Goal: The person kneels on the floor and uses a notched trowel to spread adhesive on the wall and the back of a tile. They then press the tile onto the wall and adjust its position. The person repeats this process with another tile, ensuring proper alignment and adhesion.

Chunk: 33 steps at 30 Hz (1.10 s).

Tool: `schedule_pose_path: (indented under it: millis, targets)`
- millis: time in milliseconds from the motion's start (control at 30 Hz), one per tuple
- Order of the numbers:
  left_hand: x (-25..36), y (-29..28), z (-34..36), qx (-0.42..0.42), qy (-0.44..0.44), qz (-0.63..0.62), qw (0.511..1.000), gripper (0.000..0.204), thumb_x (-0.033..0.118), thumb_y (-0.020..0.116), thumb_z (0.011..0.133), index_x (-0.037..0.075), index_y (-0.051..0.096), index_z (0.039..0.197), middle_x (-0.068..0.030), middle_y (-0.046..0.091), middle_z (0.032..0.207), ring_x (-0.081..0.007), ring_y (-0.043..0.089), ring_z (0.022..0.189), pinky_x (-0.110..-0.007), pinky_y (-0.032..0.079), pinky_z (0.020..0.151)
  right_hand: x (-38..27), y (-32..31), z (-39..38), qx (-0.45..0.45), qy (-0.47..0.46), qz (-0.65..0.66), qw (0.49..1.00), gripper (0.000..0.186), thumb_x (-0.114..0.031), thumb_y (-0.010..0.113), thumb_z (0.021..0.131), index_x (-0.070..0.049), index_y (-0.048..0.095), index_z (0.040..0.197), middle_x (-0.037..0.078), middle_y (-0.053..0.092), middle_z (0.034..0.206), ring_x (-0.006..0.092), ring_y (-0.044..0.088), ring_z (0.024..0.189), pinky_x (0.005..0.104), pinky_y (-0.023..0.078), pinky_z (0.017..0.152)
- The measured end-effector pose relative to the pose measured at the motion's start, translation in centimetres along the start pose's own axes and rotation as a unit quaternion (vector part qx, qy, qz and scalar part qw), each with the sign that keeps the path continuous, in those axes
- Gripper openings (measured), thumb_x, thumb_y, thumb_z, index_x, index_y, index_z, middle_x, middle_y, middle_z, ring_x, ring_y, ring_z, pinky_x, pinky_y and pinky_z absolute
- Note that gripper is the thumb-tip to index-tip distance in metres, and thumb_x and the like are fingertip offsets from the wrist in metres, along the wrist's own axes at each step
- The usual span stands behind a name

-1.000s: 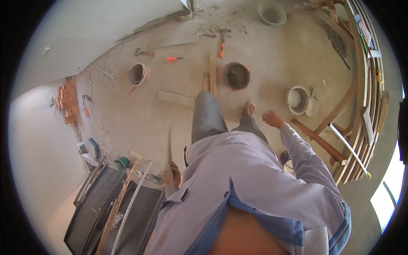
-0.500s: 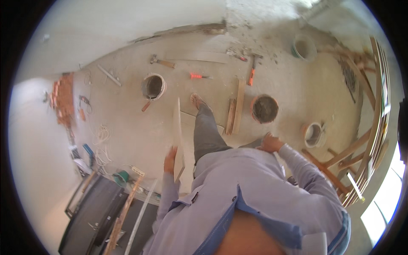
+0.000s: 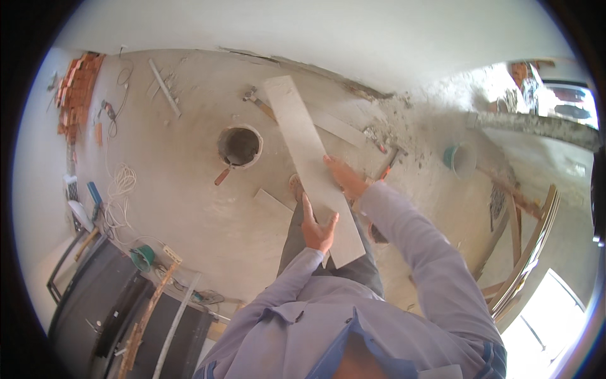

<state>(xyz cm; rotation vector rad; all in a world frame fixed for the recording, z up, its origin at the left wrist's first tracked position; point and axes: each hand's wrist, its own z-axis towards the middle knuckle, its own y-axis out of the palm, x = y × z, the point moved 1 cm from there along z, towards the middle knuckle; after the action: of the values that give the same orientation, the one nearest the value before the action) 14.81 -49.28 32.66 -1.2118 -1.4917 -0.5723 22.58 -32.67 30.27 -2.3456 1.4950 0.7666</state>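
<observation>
- The plank (image 3: 304, 142) was plain, pale greyish beige.
- The shirt (image 3: 325, 311) was lavender-grey, its lining (image 3: 334, 354) blue.
- The trousers (image 3: 291, 239) were dark grey.
- The floor (image 3: 189, 196) was dusty beige, mottled with paler patches.
- The bricks (image 3: 77, 95) by the floor's far-left corner were orange-red.
- The cable coil (image 3: 122, 181) near the floor's left edge was cream.
- One hammer's handle (image 3: 387, 169) was orange.
- The bucket (image 3: 221, 150) had a whitish rim and dark grey interior.

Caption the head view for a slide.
Left hand grips a long pale board, right hand at its edge, bucket on the floor.
</observation>
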Motion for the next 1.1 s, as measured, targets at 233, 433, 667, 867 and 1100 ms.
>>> schedule_pose_path:
  millis: [233, 433, 667, 867, 1100]
  targets:
    - [3.7, 0.1, 4.6, -0.157, -0.103, -0.007, 0.982, 0.106, 0.034, 0.070, 0.087, 0.001, -0.004, 0.155, -0.0263, 0.050, 0.138, -0.0349, 0.050, 0.128, -0.043, 0.039, 0.107, -3.5, -2.8, 5.9, 0.098, 0.053, -0.026, 0.993, 0.081, -0.063, 0.055, 0.091, 0.007, 0.055, 0.131, 0.023, 0.060, 0.128, 0.0282, 0.057, 0.120, 0.0396, 0.044, 0.099]
    - [1.9, -6.2, -0.1, -0.469, -0.029, 0.431, 0.770, 0.037, 0.042, 0.061, 0.090, 0.015, 0.068, 0.114, -0.0097, 0.064, 0.121, -0.0292, 0.052, 0.124, -0.041, 0.035, 0.110, -4.2, -11.9, 6.6, 0.046, -0.018, -0.180, 0.982, 0.074, -0.059, 0.060, 0.089, 0.007, 0.060, 0.123, 0.022, 0.064, 0.119, 0.0296, 0.063, 0.108, 0.0400, 0.047, 0.093]
    - [3.1, -5.1, 0.1, -0.552, 0.025, 0.277, 0.786, 0.019, 0.024, 0.056, 0.090, 0.012, 0.070, 0.089, -0.0105, 0.069, 0.087, -0.0300, 0.066, 0.086, -0.046, 0.051, 0.078, -1.2, -18.8, 13.7, 0.162, -0.110, -0.533, 0.823, 0.049, -0.045, 0.067, 0.087, -0.009, 0.065, 0.120, 0.021, 0.067, 0.112, 0.0398, 0.064, 0.103, 0.0482, 0.050, 0.086]
    - [-10.3, -1.2, 17.5, -0.633, -0.121, 0.116, 0.756, 0.034, 0.037, 0.057, 0.095, 0.008, 0.068, 0.107, -0.0134, 0.070, 0.105, -0.0289, 0.067, 0.099, -0.040, 0.051, 0.088, 1.4, -21.1, 29.4, 0.234, -0.269, -0.574, 0.737, 0.027, -0.036, 0.064, 0.090, -0.010, 0.062, 0.093, 0.014, 0.069, 0.086, 0.0379, 0.067, 0.083, 0.0504, 0.051, 0.068]
    - [-33.1, 3.2, 53.4, -0.011, -0.223, -0.114, 0.968, 0.028, 0.020, 0.061, 0.092, 0.002, 0.064, 0.115, -0.0078, 0.067, 0.112, -0.0196, 0.064, 0.102, -0.035, 0.053, 0.089, 5.0, -21.4, 48.0, 0.283, -0.287, -0.591, 0.699, 0.024, -0.033, 0.066, 0.089, -0.010, 0.061, 0.094, 0.014, 0.068, 0.084, 0.0372, 0.066, 0.082, 0.0489, 0.050, 0.068]
